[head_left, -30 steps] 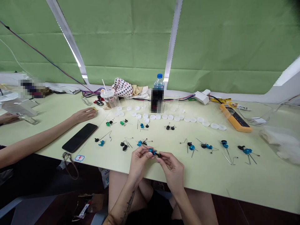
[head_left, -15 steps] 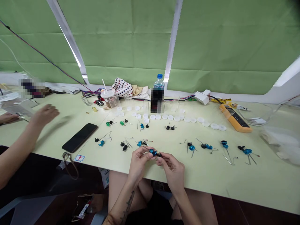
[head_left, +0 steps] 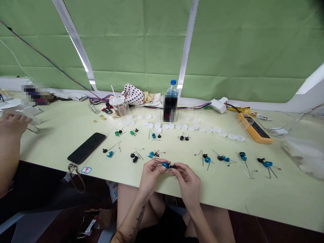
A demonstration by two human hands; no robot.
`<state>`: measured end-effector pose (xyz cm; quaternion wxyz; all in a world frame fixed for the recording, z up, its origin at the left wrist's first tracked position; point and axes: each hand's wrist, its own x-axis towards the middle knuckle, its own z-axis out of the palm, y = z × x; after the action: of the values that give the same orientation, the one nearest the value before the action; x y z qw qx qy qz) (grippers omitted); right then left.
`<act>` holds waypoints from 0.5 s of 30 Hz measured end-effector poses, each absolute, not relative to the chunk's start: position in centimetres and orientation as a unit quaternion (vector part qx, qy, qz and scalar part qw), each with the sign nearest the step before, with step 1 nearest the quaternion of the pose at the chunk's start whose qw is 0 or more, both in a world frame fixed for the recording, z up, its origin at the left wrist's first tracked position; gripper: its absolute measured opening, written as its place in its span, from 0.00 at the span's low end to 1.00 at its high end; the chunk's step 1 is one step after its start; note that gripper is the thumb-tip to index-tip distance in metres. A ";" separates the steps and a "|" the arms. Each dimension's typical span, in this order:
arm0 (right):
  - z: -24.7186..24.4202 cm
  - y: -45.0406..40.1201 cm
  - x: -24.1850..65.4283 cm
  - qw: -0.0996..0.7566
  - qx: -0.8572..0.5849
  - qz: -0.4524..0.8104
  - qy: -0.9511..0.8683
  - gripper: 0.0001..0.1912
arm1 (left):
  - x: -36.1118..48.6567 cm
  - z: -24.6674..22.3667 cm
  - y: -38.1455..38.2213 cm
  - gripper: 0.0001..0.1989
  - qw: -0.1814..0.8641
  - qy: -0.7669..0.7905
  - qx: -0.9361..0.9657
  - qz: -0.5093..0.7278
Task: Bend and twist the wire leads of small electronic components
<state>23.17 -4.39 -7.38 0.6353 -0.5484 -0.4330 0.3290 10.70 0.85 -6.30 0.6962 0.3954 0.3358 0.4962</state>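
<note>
Between my two hands, just above the table's front edge, is a small blue metal part with a black piece (head_left: pixel 166 165) at its right end. My left hand (head_left: pixel 151 172) pinches the blue side between thumb and fingers. The thumb and fingertips of my right hand (head_left: pixel 186 179) close on the black end. Right behind them lies a similar blue part (head_left: pixel 151 155) with thin metal rods. To the right lie more blue and black parts with bent rods, among them a blue part (head_left: pixel 207 158) and another blue part (head_left: pixel 267 164).
A black phone (head_left: pixel 86 148) lies to the left. Several white caps (head_left: pixel 184 127) form a row behind the parts, near a bottle (head_left: pixel 172 89) and a plastic cup (head_left: pixel 120 105). An orange multimeter (head_left: pixel 255 128) is at the right. A co-worker's hand (head_left: pixel 15 125) is at far left.
My hands stay almost in place, still holding the blue and black part. The co-worker's arm at the left has pulled away further left.
</note>
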 end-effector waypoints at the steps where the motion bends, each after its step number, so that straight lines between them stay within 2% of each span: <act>1: -7.4 -4.4 23.2 0.635 -0.548 0.330 -0.432 0.11 | 10.7 -6.3 0.9 0.10 0.696 0.337 0.395 0.496; 15: -6.5 -4.3 23.1 0.639 -0.541 0.348 -0.421 0.10 | 10.7 -6.1 0.9 0.08 0.695 0.317 0.412 0.496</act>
<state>23.05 -4.33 -6.51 0.6390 -0.5414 -0.4214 0.3478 10.66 0.87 -6.12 0.6950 0.4123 0.3173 0.4962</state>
